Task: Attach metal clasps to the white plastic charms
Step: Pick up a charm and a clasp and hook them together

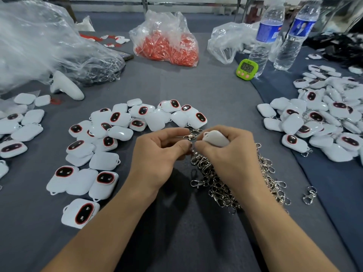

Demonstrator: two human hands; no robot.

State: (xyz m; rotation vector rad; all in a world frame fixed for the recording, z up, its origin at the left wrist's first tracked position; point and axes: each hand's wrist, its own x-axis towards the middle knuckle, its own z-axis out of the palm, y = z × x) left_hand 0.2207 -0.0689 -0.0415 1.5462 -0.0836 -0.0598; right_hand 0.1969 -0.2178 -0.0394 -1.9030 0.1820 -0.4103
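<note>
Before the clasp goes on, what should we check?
1. Right hand holds the charm: ok.
2. Left hand pinches a clasp: ok.
3. Clasp lined up with the charm's loop: cannot tell, fingers hide it.
4. Clasp's gate open: cannot tell, too small.
5. Clasp pile close by, under the right hand: ok.
</note>
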